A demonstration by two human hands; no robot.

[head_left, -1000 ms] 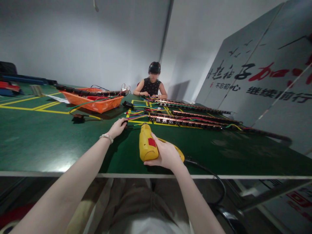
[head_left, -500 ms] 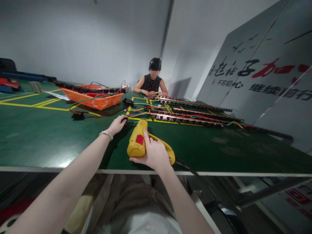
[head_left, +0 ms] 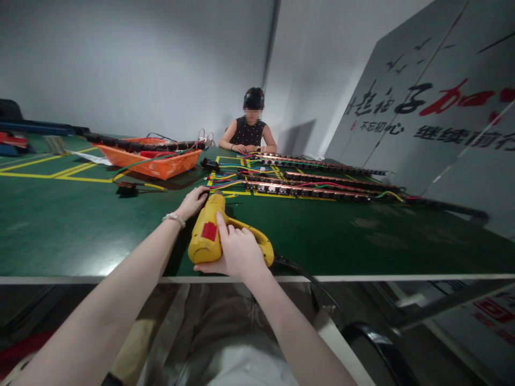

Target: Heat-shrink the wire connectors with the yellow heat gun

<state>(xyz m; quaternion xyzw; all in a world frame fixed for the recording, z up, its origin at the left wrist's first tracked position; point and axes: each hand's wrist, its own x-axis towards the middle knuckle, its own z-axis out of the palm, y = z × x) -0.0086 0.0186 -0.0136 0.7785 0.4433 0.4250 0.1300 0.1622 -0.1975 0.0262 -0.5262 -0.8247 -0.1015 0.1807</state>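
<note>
Yellow and smooth-cased, a pistol-shaped tool with a ribbed, rounded nose and a red square patch lies in the right hand, low over the near edge of the table, just right of the left hand. The right fingers are clamped around its looped handle, the index finger stretched along the body; a black cable trails from the handle. The left fingers are together around a small dark piece, its shape hard to make out, beside thin coloured wires. These run to long, narrow strips of coppery metal and black blocks. Glossy green, the tabletop carries yellow lines and a pale edge. Further left sits an orange plastic basket holding another dark strip. Across the table, a person sits before plain greyish walls; a panel with black and red lettering slants along the right.
</note>
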